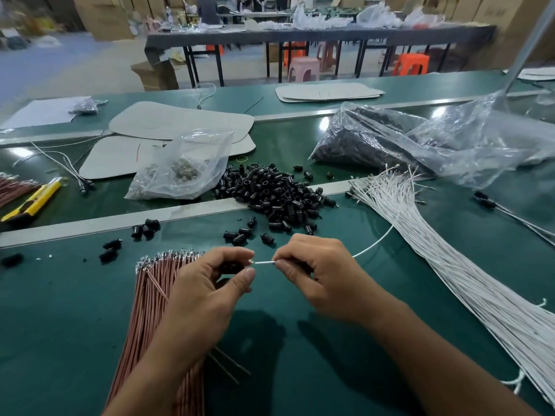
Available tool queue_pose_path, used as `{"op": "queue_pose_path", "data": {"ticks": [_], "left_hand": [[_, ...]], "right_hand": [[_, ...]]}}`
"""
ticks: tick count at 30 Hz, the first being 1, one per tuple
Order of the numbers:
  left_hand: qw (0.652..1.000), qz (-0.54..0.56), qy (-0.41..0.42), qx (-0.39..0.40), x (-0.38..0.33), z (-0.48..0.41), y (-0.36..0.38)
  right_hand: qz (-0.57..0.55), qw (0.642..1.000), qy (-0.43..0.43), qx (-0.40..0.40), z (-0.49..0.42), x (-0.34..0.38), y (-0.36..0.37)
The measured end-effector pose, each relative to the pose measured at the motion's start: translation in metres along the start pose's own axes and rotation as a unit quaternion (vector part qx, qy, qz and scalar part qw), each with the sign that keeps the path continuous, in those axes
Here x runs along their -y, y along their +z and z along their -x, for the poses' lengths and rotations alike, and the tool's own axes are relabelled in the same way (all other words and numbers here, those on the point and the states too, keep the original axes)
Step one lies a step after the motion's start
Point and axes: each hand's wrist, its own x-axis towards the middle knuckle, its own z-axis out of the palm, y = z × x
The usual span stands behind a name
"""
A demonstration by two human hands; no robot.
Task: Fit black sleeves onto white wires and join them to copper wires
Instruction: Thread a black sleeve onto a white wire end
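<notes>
L hand (210, 277), R hand (315, 268) pinch white wire (263, 262).

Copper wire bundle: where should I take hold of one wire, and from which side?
Probably best at the fanned far end of the copper wire bundle, pinching one wire just behind its metal terminal. There the tips spread apart; nearer, the wires lie packed. Come from above on the bundle's left, since the left hand, holding a black sleeve, covers its right edge.
</notes>
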Motion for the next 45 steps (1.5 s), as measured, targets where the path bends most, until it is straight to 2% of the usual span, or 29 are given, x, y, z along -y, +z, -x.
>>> {"op": "queue_pose_path", "data": {"ticks": [6,13,16,19,24,28,30,34,36,40,45], "left_hand": [[0.999,0.048,-0.001,0.002,0.0,0.001,0.001],[0.999,-0.008,0.044,0.001,-0.003,0.001,0.001],[0.994,-0.048,0.094,-0.022,-0.004,0.003,0.005],[0.991,-0.057,0.1,-0.061,-0.004,0.003,0.006],[0.995,0.083,0.019,-0.051,-0.002,0.0,0.001],[0.974,0.226,-0.014,-0.032,-0.002,-0.004,0.001],[0.971,0.237,-0.02,-0.029,-0.004,-0.003,0.002],[0.987,0.158,0.007,-0.028,-0.005,-0.002,0.002],[0.978,0.207,-0.01,-0.031,-0.004,-0.002,0.002],[0.932,0.356,-0.059,-0.027,-0.007,-0.002,0.002],[0.93,0.364,-0.053,-0.019,-0.007,-0.001,0.005]], "right_hand": [[-0.011,1.0,-0.001,-0.016,0.001,0.0,0.0],[-0.021,0.999,-0.004,-0.025,0.001,-0.003,-0.001],[-0.03,0.999,-0.012,-0.025,0.001,-0.001,-0.001],[-0.06,0.997,-0.008,-0.049,0.002,0.001,0.001],[-0.061,0.991,0.029,-0.112,0.001,0.0,-0.002],[-0.06,0.99,0.044,-0.122,0.001,-0.002,-0.008],[-0.064,0.991,0.037,-0.114,0.001,0.0,-0.008],[-0.076,0.992,0.022,-0.099,0.002,0.002,-0.005],[-0.079,0.993,0.017,-0.088,0.003,0.002,-0.003],[-0.077,0.995,0.003,-0.07,0.004,0.003,0.0],[-0.077,0.995,-0.005,-0.064,0.004,0.004,0.001]]}}
